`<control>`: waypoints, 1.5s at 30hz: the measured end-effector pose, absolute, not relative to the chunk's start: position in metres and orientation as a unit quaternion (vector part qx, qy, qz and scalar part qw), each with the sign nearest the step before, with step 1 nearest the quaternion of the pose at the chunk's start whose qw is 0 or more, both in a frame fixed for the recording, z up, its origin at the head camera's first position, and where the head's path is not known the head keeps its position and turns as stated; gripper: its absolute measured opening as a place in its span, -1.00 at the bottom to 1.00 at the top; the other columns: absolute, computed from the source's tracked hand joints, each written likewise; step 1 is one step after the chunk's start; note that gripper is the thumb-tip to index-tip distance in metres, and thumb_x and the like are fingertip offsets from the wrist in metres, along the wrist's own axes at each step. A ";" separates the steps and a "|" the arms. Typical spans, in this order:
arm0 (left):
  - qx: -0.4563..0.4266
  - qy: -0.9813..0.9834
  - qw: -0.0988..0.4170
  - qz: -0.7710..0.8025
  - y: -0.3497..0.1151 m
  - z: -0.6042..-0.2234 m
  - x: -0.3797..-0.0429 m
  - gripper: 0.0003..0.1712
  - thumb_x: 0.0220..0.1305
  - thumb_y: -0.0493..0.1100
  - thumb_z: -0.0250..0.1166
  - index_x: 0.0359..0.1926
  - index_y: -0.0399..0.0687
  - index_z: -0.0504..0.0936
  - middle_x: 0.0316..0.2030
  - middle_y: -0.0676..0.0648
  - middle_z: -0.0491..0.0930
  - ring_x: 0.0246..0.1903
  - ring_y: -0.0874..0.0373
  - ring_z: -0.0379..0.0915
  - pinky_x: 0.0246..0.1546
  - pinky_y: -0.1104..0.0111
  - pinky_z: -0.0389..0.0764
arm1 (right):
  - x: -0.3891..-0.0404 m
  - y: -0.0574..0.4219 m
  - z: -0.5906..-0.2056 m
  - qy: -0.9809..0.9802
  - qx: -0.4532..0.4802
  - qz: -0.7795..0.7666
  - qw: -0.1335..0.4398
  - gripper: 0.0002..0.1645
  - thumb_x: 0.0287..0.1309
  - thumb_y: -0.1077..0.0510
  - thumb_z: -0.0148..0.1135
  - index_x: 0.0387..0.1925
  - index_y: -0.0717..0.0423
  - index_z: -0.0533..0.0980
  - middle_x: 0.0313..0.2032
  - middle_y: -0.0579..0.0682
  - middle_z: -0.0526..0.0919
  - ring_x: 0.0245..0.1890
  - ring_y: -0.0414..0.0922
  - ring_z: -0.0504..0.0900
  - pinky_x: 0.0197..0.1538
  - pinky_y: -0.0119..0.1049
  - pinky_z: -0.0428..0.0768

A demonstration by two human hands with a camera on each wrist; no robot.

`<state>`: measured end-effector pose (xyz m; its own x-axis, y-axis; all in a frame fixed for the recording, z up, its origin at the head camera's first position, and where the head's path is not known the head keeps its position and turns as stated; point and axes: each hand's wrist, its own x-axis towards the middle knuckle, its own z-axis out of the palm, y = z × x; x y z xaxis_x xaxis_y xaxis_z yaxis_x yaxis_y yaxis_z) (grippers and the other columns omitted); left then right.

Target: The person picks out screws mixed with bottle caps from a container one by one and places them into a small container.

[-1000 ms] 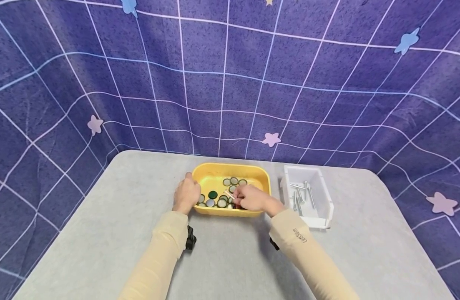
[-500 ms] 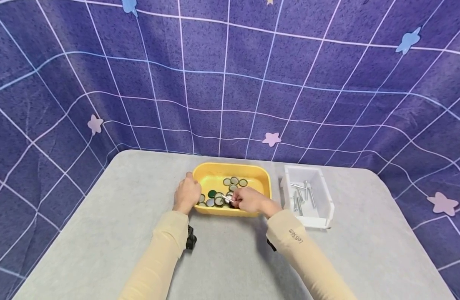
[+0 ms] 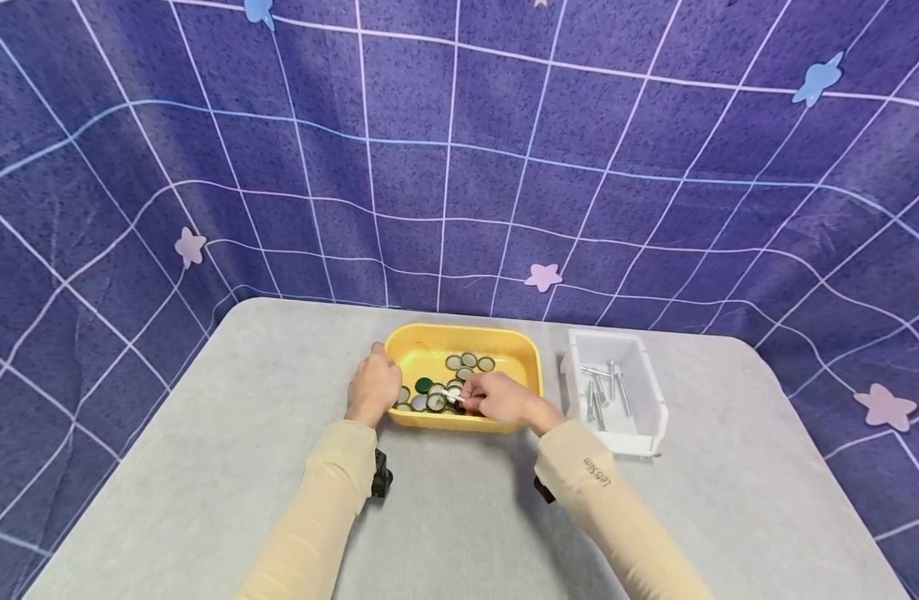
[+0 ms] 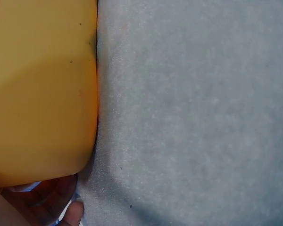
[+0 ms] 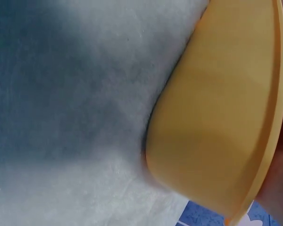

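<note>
My left hand grips the left end of a yellow bin; in the left wrist view its curled fingers lie against the bin's end wall. Inside the bin are several bottle caps, mostly with their pale undersides up, and one green cap. My right hand reaches over the front part of the bin and pinches a thin silver bolt just above the caps. The bin's wall hides most of the right hand in the right wrist view.
A white open-front bin stands to the right of the yellow one, with several long bolts lying in it. Both bins sit on a grey table. A blue curtain hangs behind the table.
My right hand has shifted slightly left with the bolt, whose end now lies over the caps. A few caps near it have moved. My left hand stays at the yellow bin's end.
</note>
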<state>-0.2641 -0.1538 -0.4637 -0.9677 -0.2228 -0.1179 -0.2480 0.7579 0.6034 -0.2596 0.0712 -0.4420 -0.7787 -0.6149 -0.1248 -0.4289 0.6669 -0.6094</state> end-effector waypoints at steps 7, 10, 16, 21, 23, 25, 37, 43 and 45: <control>-0.127 0.937 0.023 0.324 -0.154 -0.463 -0.264 -0.53 0.42 -0.11 -0.17 0.25 -0.23 0.25 0.07 -0.37 0.55 0.09 -0.31 0.52 0.12 -0.13 0.50 | -0.264 0.077 -0.435 0.882 -0.259 -0.352 0.178 -0.91 0.28 0.26 0.21 -0.23 0.23 0.55 -0.41 0.05 0.78 -0.43 -0.21 0.72 -0.11 -0.31 0.66; -0.128 0.937 0.024 0.324 -0.153 -0.462 -0.263 -0.53 0.42 -0.12 -0.17 0.26 -0.23 0.25 0.07 -0.37 0.55 0.09 -0.30 0.52 0.13 -0.13 0.49 | -0.266 0.081 -0.433 0.867 -0.253 -0.389 0.179 -0.86 0.24 0.30 0.25 -0.20 0.32 0.53 -0.42 0.13 0.76 -0.50 -0.16 0.69 -0.29 -0.32 0.68; -0.131 0.938 0.026 0.321 -0.153 -0.462 -0.263 -0.54 0.43 -0.11 -0.17 0.25 -0.22 0.26 0.09 -0.37 0.54 0.10 -0.31 0.51 0.13 -0.13 0.49 | -0.268 0.094 -0.425 0.859 -0.244 -0.420 0.164 -0.68 0.19 0.43 0.17 0.00 0.41 0.53 -0.41 0.22 0.74 -0.49 0.02 0.67 -0.37 -0.20 0.68; -0.132 0.938 0.025 0.319 -0.153 -0.461 -0.262 -0.53 0.44 -0.10 -0.16 0.27 -0.22 0.25 0.12 -0.39 0.53 0.12 -0.34 0.49 0.14 -0.14 0.48 | -0.270 0.109 -0.419 0.848 -0.229 -0.444 0.176 -0.69 0.23 0.44 0.11 0.00 0.49 0.50 -0.33 0.35 0.71 -0.47 0.01 0.67 -0.32 -0.10 0.72; -0.131 0.939 0.025 0.318 -0.153 -0.460 -0.262 -0.52 0.43 -0.11 -0.16 0.27 -0.23 0.25 0.12 -0.40 0.52 0.12 -0.34 0.49 0.14 -0.14 0.48 | -0.270 0.115 -0.416 0.846 -0.223 -0.452 0.175 -0.71 0.24 0.41 0.14 -0.01 0.49 0.49 -0.32 0.36 0.70 -0.47 -0.05 0.68 -0.29 -0.07 0.73; -0.131 0.939 0.024 0.317 -0.153 -0.460 -0.262 -0.53 0.42 -0.11 -0.16 0.26 -0.23 0.25 0.11 -0.40 0.53 0.12 -0.34 0.49 0.13 -0.15 0.48 | -0.270 0.121 -0.413 0.844 -0.219 -0.460 0.171 -0.71 0.24 0.39 0.17 -0.02 0.49 0.48 -0.33 0.35 0.70 -0.47 -0.09 0.69 -0.27 -0.06 0.74; -0.126 0.940 0.024 0.316 -0.153 -0.461 -0.264 -0.53 0.42 -0.12 -0.17 0.25 -0.24 0.24 0.07 -0.38 0.55 0.09 -0.33 0.51 0.11 -0.14 0.49 | -0.270 0.164 -0.393 0.876 -0.249 -0.397 0.117 -0.79 0.26 0.29 0.21 -0.11 0.34 0.53 -0.42 0.30 0.67 -0.58 -0.04 0.59 -0.47 -0.27 0.60; -0.127 0.940 0.023 0.317 -0.153 -0.462 -0.264 -0.54 0.41 -0.12 -0.17 0.23 -0.23 0.25 0.08 -0.39 0.54 0.09 -0.34 0.51 0.11 -0.15 0.49 | -0.272 0.186 -0.387 0.885 -0.230 -0.389 0.108 -0.87 0.27 0.31 0.17 -0.21 0.35 0.50 -0.44 0.21 0.67 -0.55 -0.14 0.57 -0.42 -0.26 0.63; -0.128 0.940 0.023 0.317 -0.154 -0.462 -0.264 -0.55 0.41 -0.12 -0.17 0.23 -0.23 0.25 0.08 -0.39 0.54 0.09 -0.34 0.51 0.11 -0.15 0.49 | -0.271 0.194 -0.385 0.886 -0.226 -0.390 0.107 -0.87 0.28 0.32 0.16 -0.21 0.38 0.47 -0.45 0.21 0.66 -0.56 -0.14 0.58 -0.45 -0.30 0.62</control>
<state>-0.2639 -0.1535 -0.4624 -0.9661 -0.2259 -0.1250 -0.2555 0.7664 0.5893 -0.2714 0.1938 -0.3847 -0.8748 -0.4843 -0.0131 -0.3173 0.5931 -0.7400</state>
